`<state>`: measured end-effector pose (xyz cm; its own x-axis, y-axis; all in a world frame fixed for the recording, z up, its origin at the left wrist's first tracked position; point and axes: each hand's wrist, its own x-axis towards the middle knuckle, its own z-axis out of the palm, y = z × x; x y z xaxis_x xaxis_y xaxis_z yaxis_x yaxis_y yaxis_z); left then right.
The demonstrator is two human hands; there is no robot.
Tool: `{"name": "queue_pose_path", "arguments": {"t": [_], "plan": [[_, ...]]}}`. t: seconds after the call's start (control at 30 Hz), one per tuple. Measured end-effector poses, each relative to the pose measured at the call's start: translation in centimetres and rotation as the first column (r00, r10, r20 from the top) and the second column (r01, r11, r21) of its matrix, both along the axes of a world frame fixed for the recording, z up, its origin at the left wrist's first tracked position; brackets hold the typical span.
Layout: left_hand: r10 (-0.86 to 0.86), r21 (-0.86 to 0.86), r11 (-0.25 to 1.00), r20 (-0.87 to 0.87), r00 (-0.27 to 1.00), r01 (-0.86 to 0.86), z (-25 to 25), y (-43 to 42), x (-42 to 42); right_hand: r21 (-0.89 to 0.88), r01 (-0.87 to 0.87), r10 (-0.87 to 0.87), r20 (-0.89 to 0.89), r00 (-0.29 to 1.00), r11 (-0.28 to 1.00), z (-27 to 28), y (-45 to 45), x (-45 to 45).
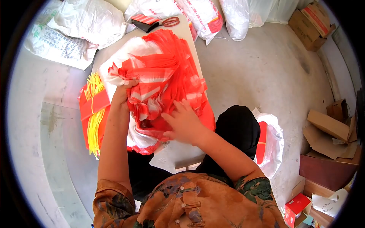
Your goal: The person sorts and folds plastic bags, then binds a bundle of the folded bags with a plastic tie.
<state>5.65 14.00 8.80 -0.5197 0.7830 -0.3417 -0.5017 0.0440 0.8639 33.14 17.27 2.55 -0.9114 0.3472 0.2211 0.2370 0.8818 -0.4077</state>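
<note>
- The red-and-white plastic sheets (175, 64) are lying in a ruffled heap on the tabletop (104, 55), directly in front of you.
- Your left hand (125, 93) is holding a bunched part of the sheets at the heap's left side, its fingers gripping the crumpled folds.
- Your right hand (184, 118) is holding its fingers wide apart over the nearer folds, pinching nothing visible; whether the fingertips are pressing on the film, I cannot tell.
- The film is looking thin and slippery, so you are probably handling it best by pinching the bunch firmly on the left and stroking lightly with the right, rather than tugging.
- Left of the heap, yellow strands (96, 125) are lying with a red band (99, 102) crossing them.
- At the far end, scissors (170, 22) are resting beside a dark pouch (145, 24), well apart from your fingers.
- Beyond, white sacks (89, 22) are sitting near the tabletop's edge.
</note>
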Motion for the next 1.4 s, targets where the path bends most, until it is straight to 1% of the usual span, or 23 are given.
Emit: {"name": "queue_pose_path", "arguments": {"t": [0.03,0.13,0.23,0.33,0.43,0.53,0.57,0.63,0.73,0.83,0.93,0.97,1.03,1.13,1.2,1.23,1.33,1.4], "plan": [[0.012,-0.003,1.000,-0.001,1.000,-0.012,0.3,0.0,0.4,0.014,-0.017,0.017,-0.009,1.000,1.000,0.0,-0.2,-0.1],[0.034,-0.016,0.999,-0.007,0.999,-0.034,0.9,-0.1,1.0,-0.060,-0.019,0.019,0.004,1.000,0.998,-0.2,1.3,-0.7],[0.014,-0.021,1.000,-0.017,1.000,-0.015,0.3,-0.1,0.3,0.000,0.031,-0.031,-0.012,0.999,1.000,0.5,2.4,-1.1],[0.002,-0.006,1.000,-0.024,1.000,-0.002,0.0,0.0,0.1,-0.074,0.018,-0.015,0.049,0.999,0.997,1.3,2.5,-1.5],[-0.006,-0.006,1.000,-0.013,1.000,0.006,0.0,-0.1,0.0,-0.117,-0.032,0.041,0.075,0.996,0.993,0.9,1.2,-1.7],[-0.008,-0.007,1.000,-0.015,1.000,0.008,0.2,-0.1,0.2,0.018,-0.026,0.029,-0.182,0.983,1.000,-1.5,0.1,-1.7],[-0.011,-0.003,1.000,-0.015,1.000,0.011,0.3,-0.2,0.4,-0.010,-0.025,0.023,-0.151,0.988,1.000,-2.2,-0.2,-1.5],[-0.009,-0.001,1.000,-0.015,1.000,0.009,0.4,-0.2,0.5,-0.063,-0.018,0.013,-0.089,0.996,0.998,-1.6,-0.6,-1.0],[-0.004,0.001,1.000,-0.004,1.000,0.004,0.5,-0.1,0.7,-0.258,-0.165,0.155,-0.060,0.986,0.952,-1.7,-1.3,-0.9],[-0.017,0.021,1.000,0.012,1.000,0.017,0.7,-0.2,0.8,-0.228,-0.171,0.157,-0.077,0.985,0.959,-0.8,-1.0,-0.5],[-0.019,0.039,0.999,0.023,1.000,0.018,0.3,-0.2,0.6,-0.317,-0.089,-0.001,-0.274,0.962,0.944,-0.2,-0.8,0.2],[-0.019,0.038,0.999,0.030,0.999,0.018,0.3,-0.2,0.5,-0.329,0.009,-0.136,-0.366,0.921,0.944,-0.3,-0.3,0.3],[-0.007,0.031,0.999,0.038,0.999,0.006,0.2,-0.2,0.3,-0.379,0.196,-0.385,-0.523,0.760,0.904,-0.9,1.4,0.5],[0.013,0.024,1.000,0.027,1.000,-0.014,0.2,0.0,0.4,-0.601,0.162,-0.460,-0.382,0.802,0.782,-2.7,4.0,0.8],[0.006,0.031,1.000,0.002,1.000,-0.006,0.4,0.0,0.7,-0.667,0.139,-0.302,-0.134,0.944,0.732,-2.8,3.8,1.1],[-0.002,0.027,1.000,0.006,1.000,0.002,0.3,0.0,0.7,-0.700,0.135,-0.198,-0.010,0.980,0.702,-2.5,3.6,1.2],[-0.003,0.023,1.000,0.008,1.000,0.003,0.2,-0.2,0.4,-0.696,0.189,-0.140,0.127,0.982,0.693,-1.6,3.1,1.1],[0.009,0.026,1.000,-0.001,1.000,-0.009,0.1,-0.1,0.5,-0.740,0.164,-0.303,-0.056,0.951,0.652,-2.7,2.7,0.3]]}}
